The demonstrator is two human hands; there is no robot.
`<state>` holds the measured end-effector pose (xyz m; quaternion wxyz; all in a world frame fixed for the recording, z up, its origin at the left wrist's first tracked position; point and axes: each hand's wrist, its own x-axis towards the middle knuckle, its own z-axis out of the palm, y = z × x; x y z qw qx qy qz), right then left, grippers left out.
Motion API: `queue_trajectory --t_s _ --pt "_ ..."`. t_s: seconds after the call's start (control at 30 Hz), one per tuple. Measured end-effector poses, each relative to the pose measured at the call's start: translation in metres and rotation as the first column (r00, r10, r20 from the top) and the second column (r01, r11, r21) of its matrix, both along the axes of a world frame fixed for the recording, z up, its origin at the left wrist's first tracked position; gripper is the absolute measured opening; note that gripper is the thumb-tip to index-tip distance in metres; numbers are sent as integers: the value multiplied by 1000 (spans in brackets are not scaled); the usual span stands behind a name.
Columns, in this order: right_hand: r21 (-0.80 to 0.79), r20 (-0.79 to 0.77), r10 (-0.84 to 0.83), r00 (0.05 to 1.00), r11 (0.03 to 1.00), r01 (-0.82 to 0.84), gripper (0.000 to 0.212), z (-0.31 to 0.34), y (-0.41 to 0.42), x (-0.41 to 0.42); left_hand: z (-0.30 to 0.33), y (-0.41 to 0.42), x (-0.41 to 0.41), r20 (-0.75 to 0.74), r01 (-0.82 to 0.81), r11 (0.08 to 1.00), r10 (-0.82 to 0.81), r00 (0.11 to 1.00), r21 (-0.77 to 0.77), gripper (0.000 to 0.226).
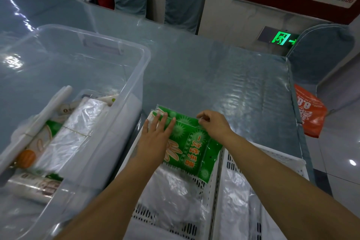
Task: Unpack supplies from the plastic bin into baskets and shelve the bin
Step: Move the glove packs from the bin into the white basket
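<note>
A clear plastic bin (134,76) stands on the left of the table, holding several packs: white plastic bags, a roll and an orange-capped item. Two white perforated baskets sit side by side in front of me, the left basket (211,191) and the right basket (288,160). A green pack of disposable gloves (192,142) lies across the far end of the left basket on clear plastic bags. My left hand (155,134) presses flat on the pack's left part with straight fingers. My right hand (214,122) pinches the pack's far right edge.
The table (224,84) has a shiny blue-grey plastic cover; its right edge runs close beside the right basket. An orange bag (309,111) hangs off that edge. Covered chairs (183,2) stand at the far side and right corner.
</note>
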<state>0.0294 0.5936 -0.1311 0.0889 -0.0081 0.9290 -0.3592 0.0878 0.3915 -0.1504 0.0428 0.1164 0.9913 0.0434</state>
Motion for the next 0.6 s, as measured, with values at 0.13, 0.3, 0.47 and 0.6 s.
queue_trajectory --t_s 0.13,0.3,0.47,0.6 --pt "81 -98 17 995 997 -9 17 7 6 11 12 7 5 8 -16 1000 16 1000 2 89" --pt "157 -230 22 973 988 15 16 36 4 25 61 26 4 -76 -44 983 58 995 178 72" --pt "97 -342 -30 939 993 67 20 92 -10 32 145 21 -19 -238 37 973 18 971 228 40" --pt "81 -434 -19 901 995 60 20 142 -40 36 193 -26 -22 -297 142 983 -100 950 121 43"
